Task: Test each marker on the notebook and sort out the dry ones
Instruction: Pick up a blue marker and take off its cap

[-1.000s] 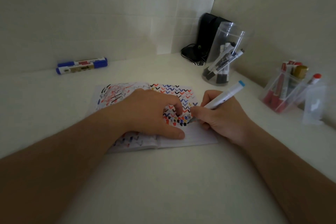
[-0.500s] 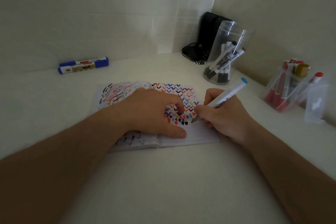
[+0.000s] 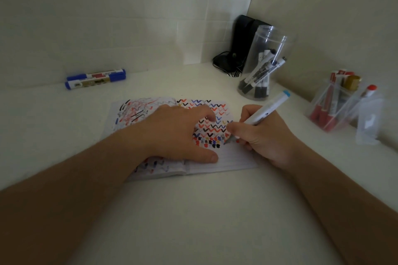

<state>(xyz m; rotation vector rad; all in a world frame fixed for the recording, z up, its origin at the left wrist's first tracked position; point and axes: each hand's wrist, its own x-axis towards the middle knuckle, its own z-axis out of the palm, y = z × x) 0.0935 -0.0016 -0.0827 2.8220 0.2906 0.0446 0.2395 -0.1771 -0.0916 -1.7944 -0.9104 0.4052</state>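
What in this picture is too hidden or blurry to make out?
- Head view: whether the white marker with the light-blue end leaves ink; the right hand hides part of its tip.
- Open lined notebook: the left hand covers its middle.
- Two blue markers by the wall: labels too blurred to read.

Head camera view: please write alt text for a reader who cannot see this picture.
A person's right hand holds a white marker with its tip on an open notebook full of coloured test marks, while the left hand rests on the pages. Two blue markers lie by the wall; a clear jar and a clear box hold more markers.
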